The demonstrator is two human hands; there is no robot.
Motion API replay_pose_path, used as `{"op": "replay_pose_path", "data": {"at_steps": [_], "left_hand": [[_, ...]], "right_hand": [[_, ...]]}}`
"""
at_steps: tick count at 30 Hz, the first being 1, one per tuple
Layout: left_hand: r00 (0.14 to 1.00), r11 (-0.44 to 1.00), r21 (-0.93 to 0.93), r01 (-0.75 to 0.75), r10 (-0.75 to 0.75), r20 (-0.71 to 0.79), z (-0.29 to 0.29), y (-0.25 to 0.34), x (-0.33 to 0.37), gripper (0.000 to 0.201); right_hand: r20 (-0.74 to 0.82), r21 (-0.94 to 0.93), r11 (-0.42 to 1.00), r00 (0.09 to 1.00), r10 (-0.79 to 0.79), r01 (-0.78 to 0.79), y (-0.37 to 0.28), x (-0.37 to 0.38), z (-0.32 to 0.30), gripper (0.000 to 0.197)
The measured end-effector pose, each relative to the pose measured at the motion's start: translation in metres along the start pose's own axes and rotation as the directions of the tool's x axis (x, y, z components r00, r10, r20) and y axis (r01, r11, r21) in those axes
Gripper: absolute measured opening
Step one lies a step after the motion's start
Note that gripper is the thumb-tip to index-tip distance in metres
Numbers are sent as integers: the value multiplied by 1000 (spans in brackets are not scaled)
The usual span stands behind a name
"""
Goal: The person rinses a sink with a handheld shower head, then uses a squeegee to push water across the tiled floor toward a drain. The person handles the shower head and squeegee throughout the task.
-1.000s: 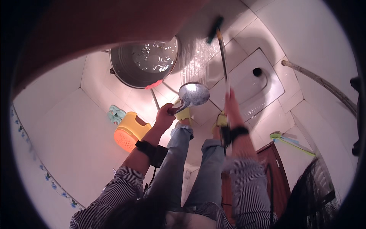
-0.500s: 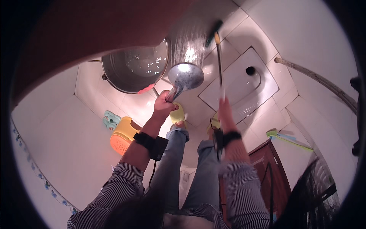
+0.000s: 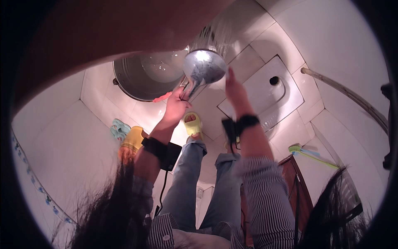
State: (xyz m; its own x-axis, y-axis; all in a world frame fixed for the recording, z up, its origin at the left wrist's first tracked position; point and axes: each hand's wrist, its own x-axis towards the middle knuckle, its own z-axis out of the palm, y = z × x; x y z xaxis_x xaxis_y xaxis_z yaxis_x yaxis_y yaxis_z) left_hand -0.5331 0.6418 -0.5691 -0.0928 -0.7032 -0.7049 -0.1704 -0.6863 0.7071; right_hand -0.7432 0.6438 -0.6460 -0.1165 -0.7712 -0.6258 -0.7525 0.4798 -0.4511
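My left hand (image 3: 178, 103) is wrapped round the handle of a silver shower head (image 3: 205, 68), which sprays water toward the far floor. Just right of it, my right hand (image 3: 235, 91) is closed, one finger pointing up, on a long-handled brush. The shower head hides most of that handle; the dark brush head (image 3: 206, 32) shows faintly through the spray. To the left, a large metal bucket (image 3: 128, 79) holds water, and a red-pink strip (image 3: 162, 97) lies at its near rim.
A white squat toilet (image 3: 253, 93) is set in the tiled floor at right. An orange plastic stool (image 3: 133, 139) and pale green slippers (image 3: 120, 129) lie at left. A hose-like pipe (image 3: 344, 88) runs along the right wall, above a green brush (image 3: 313, 154). My foot wears a yellow slipper (image 3: 192, 123).
My right hand has moved forward and slightly left, and the brush head has swung left behind the shower head. The shower head has shifted slightly forward.
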Motion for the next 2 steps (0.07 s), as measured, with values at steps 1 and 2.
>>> {"op": "replay_pose_path", "data": {"at_steps": [1,2], "left_hand": [[1000,1000,8,29,-29,5,-4,4,-1,35],[997,997,28,76,-76,7,-8,8,-1,39]], "right_hand": [[-45,56,998,999,-8,11,-4,32,-8,53],[-58,88,995,997,-43,48,-9,64,-20,54]]}}
